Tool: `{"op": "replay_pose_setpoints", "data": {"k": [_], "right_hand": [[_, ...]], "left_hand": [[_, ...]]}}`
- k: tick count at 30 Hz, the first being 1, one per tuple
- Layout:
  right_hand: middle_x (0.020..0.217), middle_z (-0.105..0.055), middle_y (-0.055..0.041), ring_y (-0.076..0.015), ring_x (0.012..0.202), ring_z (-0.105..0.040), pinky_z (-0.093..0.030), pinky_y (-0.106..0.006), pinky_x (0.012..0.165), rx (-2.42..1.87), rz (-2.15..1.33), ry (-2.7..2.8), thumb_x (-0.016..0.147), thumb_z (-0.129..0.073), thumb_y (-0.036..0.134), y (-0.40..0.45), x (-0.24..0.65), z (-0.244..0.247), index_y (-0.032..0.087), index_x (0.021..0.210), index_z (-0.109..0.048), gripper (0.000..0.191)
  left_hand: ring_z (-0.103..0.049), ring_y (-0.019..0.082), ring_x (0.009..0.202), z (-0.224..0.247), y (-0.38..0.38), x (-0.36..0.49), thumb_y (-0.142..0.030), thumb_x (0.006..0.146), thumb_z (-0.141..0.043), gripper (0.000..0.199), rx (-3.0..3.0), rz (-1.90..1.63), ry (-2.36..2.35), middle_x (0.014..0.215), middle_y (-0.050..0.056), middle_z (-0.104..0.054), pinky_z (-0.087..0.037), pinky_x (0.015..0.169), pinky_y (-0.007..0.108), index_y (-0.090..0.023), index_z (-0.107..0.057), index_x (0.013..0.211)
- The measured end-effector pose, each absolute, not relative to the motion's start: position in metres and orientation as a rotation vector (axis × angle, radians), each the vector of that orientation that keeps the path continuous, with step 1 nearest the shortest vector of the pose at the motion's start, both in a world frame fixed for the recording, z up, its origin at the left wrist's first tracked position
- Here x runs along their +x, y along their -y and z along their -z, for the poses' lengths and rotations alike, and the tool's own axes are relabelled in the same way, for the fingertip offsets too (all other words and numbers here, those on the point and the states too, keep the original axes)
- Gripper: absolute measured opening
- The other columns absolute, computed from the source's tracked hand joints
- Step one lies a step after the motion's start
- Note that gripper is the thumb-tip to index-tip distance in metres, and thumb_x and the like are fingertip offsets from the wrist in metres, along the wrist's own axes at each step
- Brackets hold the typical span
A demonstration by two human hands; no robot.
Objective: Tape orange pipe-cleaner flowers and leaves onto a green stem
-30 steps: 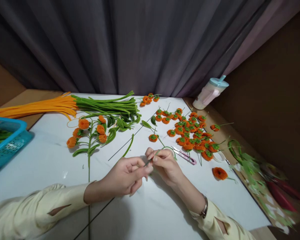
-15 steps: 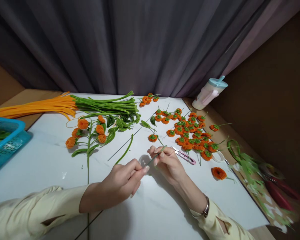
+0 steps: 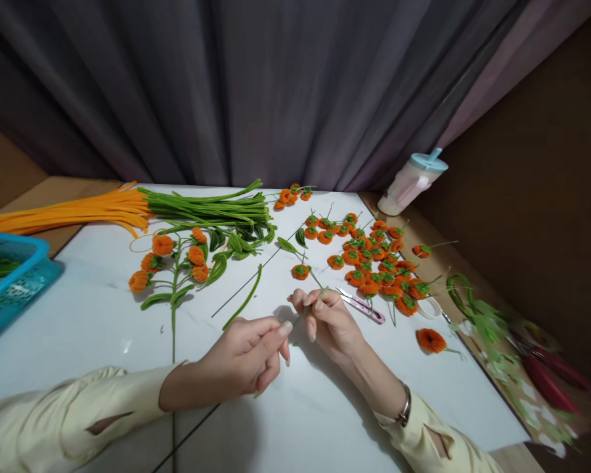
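Observation:
Both hands meet over the middle of the white table. My left hand (image 3: 251, 355) pinches the lower end of a thin green stem (image 3: 303, 316) between thumb and fingers. Around the upper part of that stem the fingertips of my right hand (image 3: 332, 323) are closed. A pink-handled craft knife (image 3: 362, 306) lies just beyond my right hand. To the left lies a green stalk (image 3: 174, 315) with orange pompom-like fruits (image 3: 163, 246) and leaves. A curved green strip (image 3: 246, 297) rests between the stalk and my hands.
Many small orange fruits (image 3: 369, 253) with green caps spread at the right. Orange (image 3: 73, 209) and green pipe cleaners (image 3: 211, 209) lie at the back left. A blue basket (image 3: 27, 289), a tumbler (image 3: 412, 184) and red-handled scissors (image 3: 546, 381) stand or lie at the sides.
My left hand has shifted slightly, with its thumb now pressed over the stem and its lower fingers curled differently. My right hand stays nearly where it was, still on the stem.

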State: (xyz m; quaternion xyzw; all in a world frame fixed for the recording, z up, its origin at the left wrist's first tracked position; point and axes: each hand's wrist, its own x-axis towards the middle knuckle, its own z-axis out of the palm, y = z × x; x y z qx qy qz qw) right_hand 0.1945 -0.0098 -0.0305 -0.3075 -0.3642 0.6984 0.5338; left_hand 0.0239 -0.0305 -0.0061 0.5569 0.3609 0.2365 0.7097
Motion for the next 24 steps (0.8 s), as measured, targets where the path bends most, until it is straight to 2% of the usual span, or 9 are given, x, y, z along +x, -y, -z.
{"op": "replay_pose_setpoints", "data": {"k": [4, 7, 9, 15, 24], "right_hand": [[0.038, -0.057, -0.0003, -0.0167, 0.061, -0.050, -0.042, -0.031, 0.070, -0.736, -1.623, 0.875, 0.064, -0.082, 0.044, 0.0087, 0.1947, 0.0300, 0.025, 0.062, -0.075, 0.021], [0.040, -0.059, -0.0013, -0.0166, 0.064, -0.050, -0.041, -0.029, 0.069, -0.751, -1.582, 0.889, 0.064, -0.082, 0.043, 0.0076, 0.1948, 0.0292, 0.024, 0.060, -0.074, 0.021], [0.040, -0.059, -0.0014, -0.0160, 0.063, -0.051, -0.041, -0.029, 0.069, -0.755, -1.571, 0.897, 0.065, -0.082, 0.042, 0.0076, 0.1944, 0.0291, 0.023, 0.058, -0.074, 0.022], [0.042, -0.059, 0.0002, -0.0141, 0.047, -0.048, -0.039, -0.028, 0.051, -0.778, -1.641, 0.878, 0.059, -0.084, 0.045, 0.0098, 0.1906, 0.0315, 0.023, 0.063, -0.074, 0.025], [0.047, -0.060, -0.0008, -0.0137, 0.048, -0.049, -0.039, -0.029, 0.050, -0.781, -1.663, 0.869, 0.056, -0.085, 0.045, 0.0108, 0.1891, 0.0320, 0.022, 0.062, -0.074, 0.026]], "left_hand": [[-0.026, 0.004, 0.028, 0.0064, 0.0294, 0.0252, -0.058, 0.085, -0.049, 0.043, 1.180, -0.501, -0.816, 0.035, -0.010, -0.039, -0.022, 0.031, 0.016, -0.017, -0.050, 0.070], [-0.026, 0.004, 0.028, 0.0063, 0.0271, 0.0261, -0.050, 0.075, -0.064, 0.036, 1.161, -0.456, -0.889, 0.034, -0.011, -0.040, -0.020, 0.031, 0.016, -0.018, -0.049, 0.069], [-0.026, 0.004, 0.028, 0.0064, 0.0265, 0.0265, -0.045, 0.073, -0.066, 0.033, 1.183, -0.459, -0.955, 0.033, -0.011, -0.039, -0.021, 0.032, 0.016, -0.019, -0.048, 0.065], [-0.030, 0.005, 0.030, 0.0057, 0.0294, 0.0257, -0.048, 0.084, -0.051, 0.038, 1.342, -0.519, -0.914, 0.034, -0.009, -0.039, -0.026, 0.036, 0.019, -0.018, -0.049, 0.060], [-0.029, 0.006, 0.030, 0.0088, 0.0319, 0.0257, -0.055, 0.089, -0.040, 0.047, 1.349, -0.517, -0.847, 0.033, -0.008, -0.039, -0.026, 0.034, 0.019, -0.018, -0.048, 0.060]]}}
